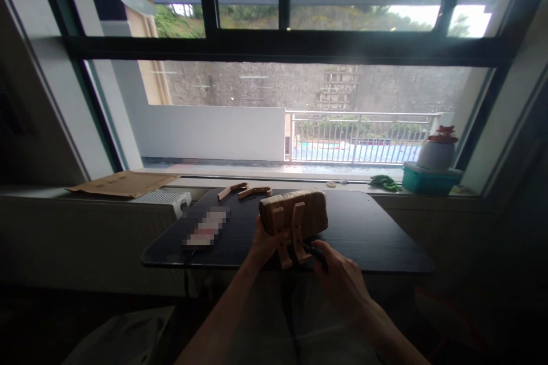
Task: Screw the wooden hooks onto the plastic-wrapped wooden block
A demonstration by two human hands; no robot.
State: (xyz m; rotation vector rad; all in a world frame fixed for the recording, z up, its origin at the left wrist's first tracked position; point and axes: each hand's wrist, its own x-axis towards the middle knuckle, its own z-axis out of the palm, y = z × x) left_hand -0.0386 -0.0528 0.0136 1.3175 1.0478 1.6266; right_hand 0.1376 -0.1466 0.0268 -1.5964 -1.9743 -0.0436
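A brown block (314, 214), its surface worn along the top, is tilted up at the near side of the dark table (368, 234). Against its front stand two curved wooden legs (297, 228) with small dark holes. My left hand (262, 246) is closed around the block's lower left, its fingers partly behind the left leg. In my right hand (340, 271) is a dark-handled tool that looks like a screwdriver (317, 254); its tip points at the lower part of the right leg. Two similar curved pieces (256, 191) lie at the table's back edge.
Left on the table is a blurred-out flat object (208, 228) with a cable. A cardboard envelope (124, 183) rests on the radiator (160, 199) at left. On the sill sit a green cloth-like item (386, 183) and a teal box (430, 179), below a wide window.
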